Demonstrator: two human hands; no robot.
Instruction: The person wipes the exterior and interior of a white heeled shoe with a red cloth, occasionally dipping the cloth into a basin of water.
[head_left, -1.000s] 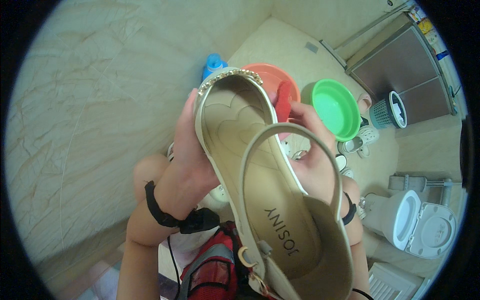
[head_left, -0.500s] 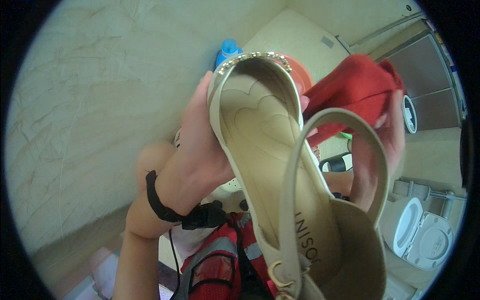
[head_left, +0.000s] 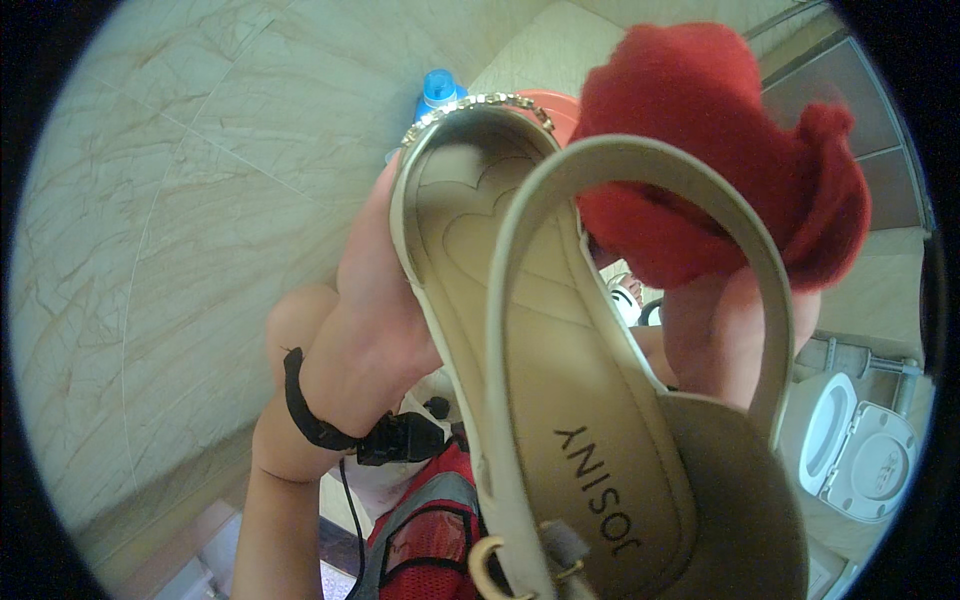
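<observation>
A beige sandal (head_left: 590, 390) with a rounded toe, a jewelled band on the toe edge and a looped ankle strap (head_left: 640, 150) fills the middle, its insole facing up. My left hand (head_left: 375, 280) grips it along the left side near the toe, the fingers hidden beneath. Dark letters are printed on the insole. On the right, my right hand (head_left: 720, 310) holds a bunched red cloth (head_left: 690, 120), which covers most of its fingers. The cloth is beside the sandal's toe and partly behind the strap; whether it touches the shoe I cannot tell.
Behind the toe stand a blue bottle (head_left: 438, 90) and an orange basin (head_left: 555, 110). A marbled wall (head_left: 200, 200) rises on the left. A white toilet (head_left: 865, 460) with its lid raised is at the right. A black strap with a device (head_left: 400, 438) circles my left wrist.
My right hand has lifted the red cloth up and to the right, and the cloth now covers more of the hand. The sandal's heel has come nearer and its toe shifted slightly left.
</observation>
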